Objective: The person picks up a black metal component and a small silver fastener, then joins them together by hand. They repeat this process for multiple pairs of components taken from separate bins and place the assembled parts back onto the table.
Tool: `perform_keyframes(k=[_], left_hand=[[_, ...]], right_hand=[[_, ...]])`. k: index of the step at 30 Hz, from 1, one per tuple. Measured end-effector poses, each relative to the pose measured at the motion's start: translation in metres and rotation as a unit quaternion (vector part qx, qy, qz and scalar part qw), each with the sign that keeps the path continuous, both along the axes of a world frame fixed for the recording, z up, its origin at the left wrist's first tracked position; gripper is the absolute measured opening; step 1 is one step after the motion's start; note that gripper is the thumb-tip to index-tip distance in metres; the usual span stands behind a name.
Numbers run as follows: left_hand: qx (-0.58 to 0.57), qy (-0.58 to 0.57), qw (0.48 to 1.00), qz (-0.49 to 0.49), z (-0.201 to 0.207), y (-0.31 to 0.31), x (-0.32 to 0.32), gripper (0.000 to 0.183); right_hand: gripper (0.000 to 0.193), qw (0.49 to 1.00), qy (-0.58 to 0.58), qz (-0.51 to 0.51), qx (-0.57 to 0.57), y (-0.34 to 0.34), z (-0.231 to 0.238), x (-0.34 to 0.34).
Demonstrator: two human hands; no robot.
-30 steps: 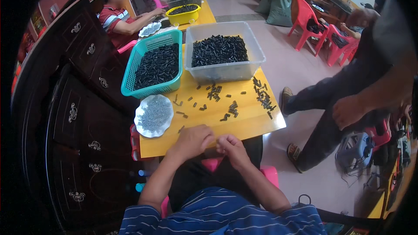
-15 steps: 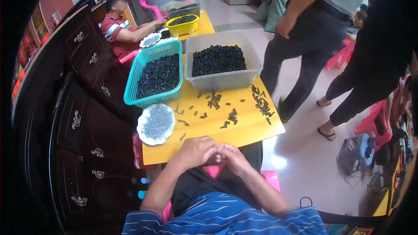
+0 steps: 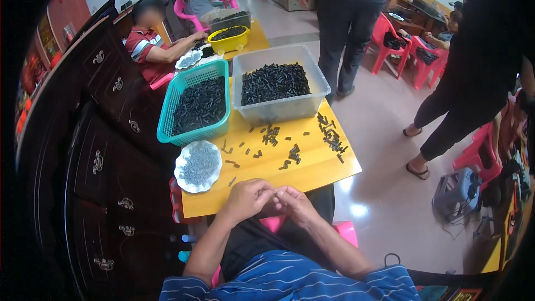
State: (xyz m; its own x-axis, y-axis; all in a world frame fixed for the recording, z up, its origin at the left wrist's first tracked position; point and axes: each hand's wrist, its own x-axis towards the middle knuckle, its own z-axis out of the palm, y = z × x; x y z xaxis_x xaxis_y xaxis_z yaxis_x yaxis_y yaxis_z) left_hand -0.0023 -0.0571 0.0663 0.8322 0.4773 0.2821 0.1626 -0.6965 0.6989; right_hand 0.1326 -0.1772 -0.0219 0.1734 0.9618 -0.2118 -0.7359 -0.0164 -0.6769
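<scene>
My left hand [image 3: 245, 198] and right hand [image 3: 293, 203] meet fingers-bent by the desk's [image 3: 262, 170] near edge, can't tell what's gripped; best steady both wrists, work small, loose black pieces [image 3: 271, 135] lying ahead on top.

Teal basket [image 3: 195, 135]: one
Yellow basin [image 3: 228, 42]: one
Clear bins [image 3: 281, 110]: two
Scalloped plates [image 3: 197, 189]: two
Black pieces [image 3: 276, 83]: uncountably many
</scene>
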Motion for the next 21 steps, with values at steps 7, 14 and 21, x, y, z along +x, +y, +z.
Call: perform_keyframes(k=[7,14,21], left_hand=[[0.018,0.006,1.0,0.019,-0.009,-0.002,-0.003,0.007],[0.034,0.045,0.998,0.032,-0.004,-0.009,0.0,0.007],[0.03,0.006,1.0,0.007,-0.004,-0.006,-0.001,0.01]], right_hand=[[0.016,1.0,0.002,-0.011,-0.008,0.001,0.001,-0.001],[0.015,0.999,-0.029,-0.029,0.001,0.002,-0.009,0.0],[0.015,1.0,-0.014,-0.026,0.003,0.001,-0.006,-0.001]])
